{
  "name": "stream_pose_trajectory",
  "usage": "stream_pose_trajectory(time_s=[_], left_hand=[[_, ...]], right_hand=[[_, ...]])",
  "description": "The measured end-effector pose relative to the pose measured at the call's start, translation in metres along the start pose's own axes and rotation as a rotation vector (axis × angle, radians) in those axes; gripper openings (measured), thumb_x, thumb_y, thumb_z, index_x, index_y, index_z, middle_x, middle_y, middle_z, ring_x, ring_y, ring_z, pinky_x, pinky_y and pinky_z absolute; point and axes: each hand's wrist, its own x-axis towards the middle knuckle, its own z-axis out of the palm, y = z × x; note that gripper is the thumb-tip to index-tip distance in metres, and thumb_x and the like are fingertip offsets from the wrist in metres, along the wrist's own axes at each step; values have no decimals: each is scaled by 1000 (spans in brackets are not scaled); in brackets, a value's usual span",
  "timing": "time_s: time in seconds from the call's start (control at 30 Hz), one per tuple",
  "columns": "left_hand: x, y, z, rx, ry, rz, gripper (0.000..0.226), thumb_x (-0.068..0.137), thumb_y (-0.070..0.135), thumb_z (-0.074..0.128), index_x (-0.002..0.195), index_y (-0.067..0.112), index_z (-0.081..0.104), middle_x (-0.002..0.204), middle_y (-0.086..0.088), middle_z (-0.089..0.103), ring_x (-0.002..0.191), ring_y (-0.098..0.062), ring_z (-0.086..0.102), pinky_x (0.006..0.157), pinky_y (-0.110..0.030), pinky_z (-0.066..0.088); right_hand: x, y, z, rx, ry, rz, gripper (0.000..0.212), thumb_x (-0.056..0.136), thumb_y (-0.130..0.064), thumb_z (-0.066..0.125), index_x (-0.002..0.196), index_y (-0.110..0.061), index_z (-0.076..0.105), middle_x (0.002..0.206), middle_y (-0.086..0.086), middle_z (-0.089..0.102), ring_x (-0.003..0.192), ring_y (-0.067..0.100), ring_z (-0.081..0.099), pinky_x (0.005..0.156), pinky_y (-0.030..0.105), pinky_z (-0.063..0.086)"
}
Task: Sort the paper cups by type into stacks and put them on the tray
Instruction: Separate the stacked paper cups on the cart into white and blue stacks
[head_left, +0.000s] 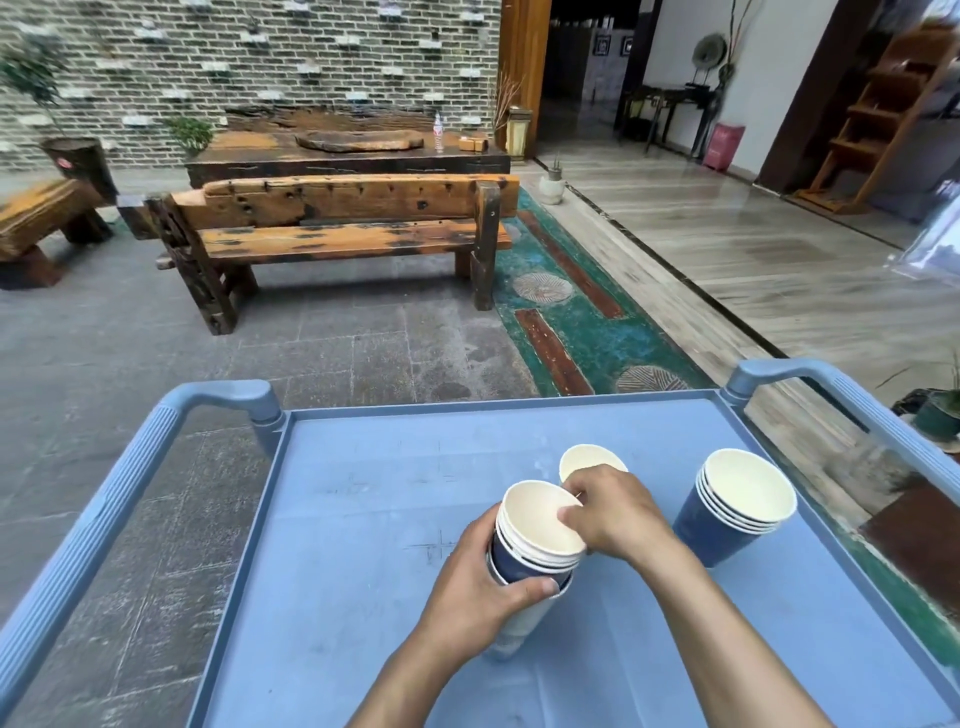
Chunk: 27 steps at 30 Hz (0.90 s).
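A mixed stack of paper cups (524, 558) stands tilted on the blue tray (363, 519), dark blue cups nested in a pale cup at the bottom. My left hand (478, 587) wraps around this stack. My right hand (613, 512) pinches the rim of the top cup in it. Behind my right hand a single pale cup (587, 460) stands upright, partly hidden. To the right, a separate stack of dark blue cups (732, 506) rests on the tray, untouched.
The tray is the top of a blue cart with handles at left (130, 467) and right (841, 395). Beyond it lie a stone floor, a wooden bench (343, 228) and a brick wall. A potted plant (940, 415) sits near the right handle.
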Motion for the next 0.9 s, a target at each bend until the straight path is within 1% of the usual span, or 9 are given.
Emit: stream_pose_trajectory(time_s=[0.1,0.17,0.27,0.4,0.47,0.53,0.67,0.77,0.9], left_hand=[[3,9,-8,95,-10,29,75,56,48,83,122,58,47,126,21,51,115,18,43,94,-16,41],[5,13,-12,137,-26,42,75,56,50,82,124,53,48,124,18,51,115,18,40,92,-13,39],[5,16,-14,163,-30,31,74,56,50,81,122,53,48,123,23,55,114,14,47,92,-15,42],[3,18,-14,174,-39,2,72,57,49,81,121,53,47,116,29,63,107,9,57,92,-24,49],[3,18,-14,200,-55,2,72,57,50,80,121,53,48,116,29,63,107,9,57,92,-25,50],[2,18,-15,217,-77,3,73,58,48,81,122,53,47,118,30,62,108,10,56,93,-26,50],[0,17,-17,211,-90,5,71,60,44,83,118,60,46,117,34,61,108,13,55,88,-20,47],[-1,18,-20,194,-85,-11,75,59,45,83,116,65,39,113,41,58,104,18,54,80,-12,43],[-3,14,-23,144,-78,-20,74,61,42,84,117,64,40,115,39,59,105,15,55,80,-14,43]], right_hand=[[8,0,-2,74,-30,-1,10,75,-19,57,69,-16,66,69,3,68,57,18,69,56,24,54],[11,0,-3,154,-60,18,16,75,-18,58,60,-17,61,62,0,61,58,21,70,57,29,58],[12,1,-3,206,-83,23,15,76,-19,59,61,-18,63,64,2,63,63,24,71,63,37,60],[14,4,-1,100,-36,-3,14,73,-24,62,59,-21,61,67,1,67,63,18,63,49,22,41],[14,7,1,87,-2,4,21,73,-26,63,54,-22,55,59,-4,59,56,12,55,44,20,33],[15,10,1,61,14,7,22,74,-27,61,55,-20,53,59,-3,56,58,14,55,44,23,30],[21,17,-10,126,24,12,18,76,-25,61,60,-18,58,66,0,59,73,25,60,52,26,41],[23,21,-21,350,13,53,11,75,-14,60,65,-12,65,70,6,62,67,24,63,49,28,51],[20,29,-48,497,52,50,13,77,-5,59,71,-10,69,72,8,68,62,22,66,49,32,56]])
